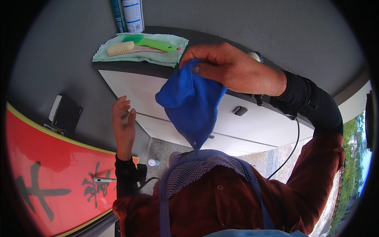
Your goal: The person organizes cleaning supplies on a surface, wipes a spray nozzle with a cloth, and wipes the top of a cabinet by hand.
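Note:
In my right hand, raised over the front of the cabinet, a blue cloth is pinched near its upper edge. The cloth hangs down to a point in front of my checked apron. My left hand is lifted at the left, its fingers apart and slightly curled with nothing in them. Beyond the cloth, a folded pale green towel lies on the dark cabinet top. On it rest a green brush and a cream-bristled brush.
Two cans, one white and one teal, stand behind the towel. White drawers with dark handles face me. A red panel with black characters is at left. A black cable hangs at right.

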`<state>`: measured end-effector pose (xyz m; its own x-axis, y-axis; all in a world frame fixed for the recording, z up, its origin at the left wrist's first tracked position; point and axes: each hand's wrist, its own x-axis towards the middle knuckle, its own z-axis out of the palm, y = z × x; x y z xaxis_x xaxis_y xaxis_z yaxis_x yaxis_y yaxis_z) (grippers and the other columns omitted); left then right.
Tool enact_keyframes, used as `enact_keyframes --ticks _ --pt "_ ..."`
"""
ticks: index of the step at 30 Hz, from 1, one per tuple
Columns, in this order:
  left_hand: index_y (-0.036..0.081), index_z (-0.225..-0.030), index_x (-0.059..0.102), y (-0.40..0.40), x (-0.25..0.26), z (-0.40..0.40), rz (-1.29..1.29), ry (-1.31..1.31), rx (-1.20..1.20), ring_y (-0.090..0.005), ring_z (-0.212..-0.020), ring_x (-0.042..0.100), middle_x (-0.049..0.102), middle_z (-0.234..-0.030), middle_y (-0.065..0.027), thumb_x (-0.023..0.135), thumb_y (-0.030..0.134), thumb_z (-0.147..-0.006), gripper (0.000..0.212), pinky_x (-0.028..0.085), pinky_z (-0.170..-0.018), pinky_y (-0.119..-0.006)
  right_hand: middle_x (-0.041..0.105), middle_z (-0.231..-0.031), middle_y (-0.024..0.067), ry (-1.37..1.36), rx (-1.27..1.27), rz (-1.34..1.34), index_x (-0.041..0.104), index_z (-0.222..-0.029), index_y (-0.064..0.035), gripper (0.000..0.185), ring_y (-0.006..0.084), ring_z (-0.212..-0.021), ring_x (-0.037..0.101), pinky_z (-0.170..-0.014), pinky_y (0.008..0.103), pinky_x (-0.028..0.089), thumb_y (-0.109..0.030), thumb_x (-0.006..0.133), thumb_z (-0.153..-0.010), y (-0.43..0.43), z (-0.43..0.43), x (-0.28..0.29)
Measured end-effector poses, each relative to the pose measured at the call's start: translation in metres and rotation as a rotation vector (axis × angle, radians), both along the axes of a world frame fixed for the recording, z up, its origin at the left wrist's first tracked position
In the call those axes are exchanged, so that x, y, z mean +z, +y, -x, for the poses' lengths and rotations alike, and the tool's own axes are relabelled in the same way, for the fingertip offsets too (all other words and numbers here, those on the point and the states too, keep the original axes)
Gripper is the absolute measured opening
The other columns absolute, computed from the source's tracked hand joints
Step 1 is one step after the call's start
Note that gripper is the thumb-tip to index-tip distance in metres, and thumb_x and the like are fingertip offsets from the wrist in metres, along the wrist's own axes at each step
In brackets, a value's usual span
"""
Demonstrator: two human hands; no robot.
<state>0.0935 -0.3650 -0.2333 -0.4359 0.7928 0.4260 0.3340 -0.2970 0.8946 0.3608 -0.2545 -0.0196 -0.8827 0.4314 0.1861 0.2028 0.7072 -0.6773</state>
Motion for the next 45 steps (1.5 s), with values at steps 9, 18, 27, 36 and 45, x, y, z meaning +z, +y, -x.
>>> enact_keyframes --ticks 9,18,27,36,45 --pt "0.005 -0.119 0.047 0.011 0.102 -0.06 -0.169 -0.239 -0.41 -0.0075 -0.092 0.053 0.059 -0.103 -0.0058 0.065 0.023 -0.094 0.035 0.042 -0.081 -0.022 0.062 -0.081 0.0051 -0.221 0.206 0.024 0.06 -0.105 -0.0009 0.017 0.0107 -0.071 0.057 -0.065 0.0247 0.047 -0.015 0.058 -0.096 0.006 0.072 0.0" --pt "0.006 -0.08 0.052 0.001 0.072 -0.03 -0.033 -0.543 -0.391 -0.0011 -0.069 0.04 0.044 -0.074 0.0078 0.052 0.023 -0.102 0.028 0.037 -0.064 -0.017 0.062 -0.077 0.0034 -0.286 0.025 -0.08 0.06 -0.108 -0.0043 0.018 0.0091 -0.064 0.057 -0.053 0.0204 0.047 -0.017 0.056 -0.096 0.044 0.07 0.009" --pt "0.002 -0.104 0.06 -0.012 0.045 -0.008 -0.173 -0.684 -0.371 -0.0061 -0.085 0.055 0.059 -0.095 -0.0009 0.049 0.021 -0.103 0.023 0.045 -0.078 -0.022 0.064 -0.111 0.0177 -0.443 -0.203 -0.471 0.056 -0.124 -0.0034 0.054 0.0308 -0.094 0.064 -0.082 0.0388 0.053 -0.042 0.067 -0.088 0.106 0.118 -0.017" --pt "0.002 -0.102 0.059 -0.024 0.034 -0.009 -0.156 -0.769 -0.204 -0.004 -0.08 0.053 0.058 -0.089 0.0008 0.05 0.018 -0.102 0.019 0.044 -0.074 -0.02 0.063 -0.11 0.0198 -0.497 -0.192 -0.154 0.057 -0.121 0.001 0.061 0.0311 -0.103 0.061 -0.087 0.0382 0.049 -0.031 0.078 -0.073 0.127 0.138 -0.017" --pt "0.002 -0.101 0.06 -0.013 0.032 -0.01 -0.15 -0.735 -0.204 -0.0032 -0.079 0.05 0.056 -0.088 0.0021 0.051 0.019 -0.102 0.019 0.043 -0.073 -0.019 0.064 -0.108 0.0175 -0.291 -0.276 0.024 0.06 -0.117 0.0035 0.056 0.0287 -0.101 0.061 -0.086 0.0357 0.048 -0.024 0.074 -0.071 0.116 0.143 -0.012"
